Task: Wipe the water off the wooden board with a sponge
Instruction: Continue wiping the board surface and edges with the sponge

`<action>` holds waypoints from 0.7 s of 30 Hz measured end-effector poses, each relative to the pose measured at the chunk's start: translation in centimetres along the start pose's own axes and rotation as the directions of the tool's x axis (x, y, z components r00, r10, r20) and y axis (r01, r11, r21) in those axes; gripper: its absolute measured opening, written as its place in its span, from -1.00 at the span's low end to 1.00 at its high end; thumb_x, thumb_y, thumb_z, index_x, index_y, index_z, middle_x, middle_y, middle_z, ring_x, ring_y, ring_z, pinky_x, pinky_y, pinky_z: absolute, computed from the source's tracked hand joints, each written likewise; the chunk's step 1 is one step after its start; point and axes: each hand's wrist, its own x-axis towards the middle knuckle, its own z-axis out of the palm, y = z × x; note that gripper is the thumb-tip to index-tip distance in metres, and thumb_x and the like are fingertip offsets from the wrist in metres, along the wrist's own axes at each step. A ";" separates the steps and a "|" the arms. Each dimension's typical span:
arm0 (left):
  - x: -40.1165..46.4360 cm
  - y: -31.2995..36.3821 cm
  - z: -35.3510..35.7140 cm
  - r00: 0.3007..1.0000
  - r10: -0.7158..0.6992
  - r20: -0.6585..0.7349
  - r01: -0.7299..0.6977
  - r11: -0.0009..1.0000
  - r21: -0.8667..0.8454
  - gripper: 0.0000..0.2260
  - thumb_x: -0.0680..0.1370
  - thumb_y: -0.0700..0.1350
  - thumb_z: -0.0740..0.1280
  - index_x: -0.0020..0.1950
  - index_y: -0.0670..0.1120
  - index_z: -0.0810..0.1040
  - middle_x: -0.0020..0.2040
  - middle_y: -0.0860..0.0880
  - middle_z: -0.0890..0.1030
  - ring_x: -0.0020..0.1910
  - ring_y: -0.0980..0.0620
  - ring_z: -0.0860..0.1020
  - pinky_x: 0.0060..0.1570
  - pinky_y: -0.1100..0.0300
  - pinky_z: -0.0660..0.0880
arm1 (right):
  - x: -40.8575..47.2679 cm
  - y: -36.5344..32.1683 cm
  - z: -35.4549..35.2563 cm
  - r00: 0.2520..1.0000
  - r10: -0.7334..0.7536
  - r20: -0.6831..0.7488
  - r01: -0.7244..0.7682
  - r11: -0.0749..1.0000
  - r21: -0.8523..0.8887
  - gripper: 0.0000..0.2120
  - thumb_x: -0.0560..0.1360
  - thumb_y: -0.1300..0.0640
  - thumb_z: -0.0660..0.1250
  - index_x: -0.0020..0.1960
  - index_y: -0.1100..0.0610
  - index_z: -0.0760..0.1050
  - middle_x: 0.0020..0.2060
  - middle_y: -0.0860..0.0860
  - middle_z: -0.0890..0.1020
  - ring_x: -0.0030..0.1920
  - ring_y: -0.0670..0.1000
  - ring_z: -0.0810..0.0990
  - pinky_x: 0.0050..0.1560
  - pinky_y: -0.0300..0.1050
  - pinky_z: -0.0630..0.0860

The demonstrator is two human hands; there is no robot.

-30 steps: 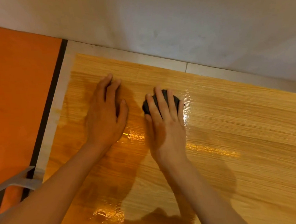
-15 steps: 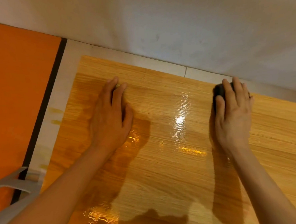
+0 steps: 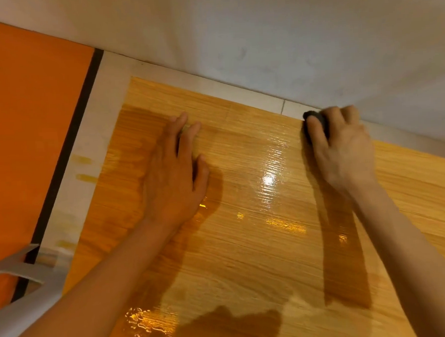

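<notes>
**Sponge at the far edge of the board, wet sheen in the middle**

Wooden board (image 3: 284, 242) lies flat, filling most of the view; pale tiled strip and a wall along its far side, an orange surface (image 3: 28, 127) off to the left. Glossy wet film (image 3: 268, 181) shows in the centre under a bright reflection, and a beaded patch (image 3: 144, 324) sits near the bottom edge.

Right hand (image 3: 344, 151) is at the far edge of the board, fingers curled over the dark sponge (image 3: 315, 123) and pressing it down; most of the sponge is hidden under the fingers, and the hand is motion-blurred. Left hand (image 3: 173, 176) lies flat on the board, fingers straight and close together, holding nothing; it looks to be bracing the board.

Handling, as a judgement: the sponge looks small, soft and light, squashing under the palm, so a grip from above with fingers wrapped over its top suits it. Wet, varnished-looking wood is likely slick; the sponge should glide easily, but the board could slide without the bracing hand. Much water appears still to be cleared, in the centre and at the near edge.
</notes>
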 end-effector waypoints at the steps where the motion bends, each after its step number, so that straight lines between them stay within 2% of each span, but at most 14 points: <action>1: 0.0 0.0 0.0 1.000 0.002 0.002 -0.002 1.000 0.000 -0.56 0.67 -0.03 0.15 0.53 -0.13 0.30 0.59 -0.18 0.25 0.58 -0.19 0.22 0.44 -0.18 0.36 | 0.0 0.4 -0.3 0.999 0.052 0.011 -0.052 0.999 0.006 -0.66 0.65 -0.03 0.12 0.10 0.24 0.48 0.06 0.22 0.52 -0.03 0.29 0.49 0.01 0.08 0.36; 4: 0.0 0.0 0.0 1.000 -0.001 0.005 0.002 1.000 -0.007 -0.55 0.67 -0.04 0.16 0.54 -0.13 0.29 0.59 -0.18 0.24 0.58 -0.18 0.20 0.47 -0.14 0.31 | 0.8 -1.9 0.6 0.995 0.097 0.013 -0.097 0.995 -0.036 -0.63 0.65 -0.03 0.07 0.06 0.24 0.48 0.03 0.24 0.56 -0.02 0.29 0.51 0.11 0.12 0.36; 9: 0.0 -0.1 0.0 1.000 0.012 -0.001 -0.012 1.000 0.009 -0.56 0.66 -0.07 0.18 0.53 -0.16 0.33 0.58 -0.18 0.26 0.59 -0.16 0.20 0.46 -0.08 0.30 | 3.3 -12.4 5.1 0.990 -0.122 0.075 0.121 0.993 0.013 -0.64 0.66 -0.08 0.00 0.11 0.14 0.45 0.06 0.13 0.60 0.03 0.21 0.55 0.08 0.05 0.36; 11: 0.0 -0.2 0.1 1.000 0.017 -0.010 -0.017 1.000 0.009 -0.57 0.66 -0.08 0.20 0.53 -0.17 0.35 0.57 -0.19 0.27 0.58 -0.16 0.21 0.47 -0.11 0.33 | 3.7 -14.2 5.7 0.973 -0.206 0.106 0.202 0.978 0.054 -0.65 0.66 -0.09 0.01 0.14 0.12 0.45 0.07 0.09 0.59 0.05 0.17 0.55 0.06 0.03 0.36; 14: -0.1 -0.4 0.0 0.999 0.049 -0.011 -0.049 0.999 -0.024 -0.56 0.68 -0.08 0.19 0.54 -0.19 0.34 0.58 -0.20 0.26 0.59 -0.15 0.20 0.52 -0.13 0.27 | 3.1 -10.5 4.5 0.965 -0.239 0.104 0.219 0.960 0.174 -0.65 0.65 -0.10 0.08 0.18 0.11 0.49 0.09 0.09 0.59 0.10 0.16 0.50 0.07 0.05 0.40; 17: -0.9 -0.9 -0.5 0.998 0.058 0.019 -0.057 0.997 -0.042 -0.52 0.69 -0.04 0.16 0.58 -0.19 0.27 0.61 -0.19 0.21 0.62 -0.14 0.15 0.60 -0.09 0.10 | 1.6 -4.9 2.2 0.990 -0.100 0.104 0.083 0.984 0.160 -0.64 0.65 -0.09 0.09 0.18 0.12 0.52 0.12 0.11 0.57 0.12 0.18 0.48 0.13 0.08 0.41; 19: -1.9 -1.7 -1.3 0.999 0.033 0.028 -0.033 0.999 0.000 -0.50 0.69 -0.04 0.16 0.60 -0.18 0.24 0.62 -0.17 0.19 0.62 -0.13 0.15 0.57 -0.15 0.17 | 1.1 -3.9 1.3 0.992 -0.030 0.123 0.013 0.990 0.140 -0.64 0.66 -0.07 0.08 0.18 0.14 0.51 0.12 0.12 0.56 0.08 0.19 0.51 0.14 0.14 0.43; 21: -3.0 -2.6 -2.1 1.000 0.003 0.017 -0.003 1.000 0.026 -0.49 0.67 -0.04 0.19 0.60 -0.18 0.24 0.61 -0.17 0.21 0.61 -0.14 0.17 0.51 -0.21 0.29 | 1.5 -5.3 1.5 0.988 -0.041 0.149 0.019 0.990 0.142 -0.64 0.67 -0.06 0.06 0.17 0.15 0.52 0.11 0.12 0.56 0.08 0.18 0.52 0.17 0.19 0.42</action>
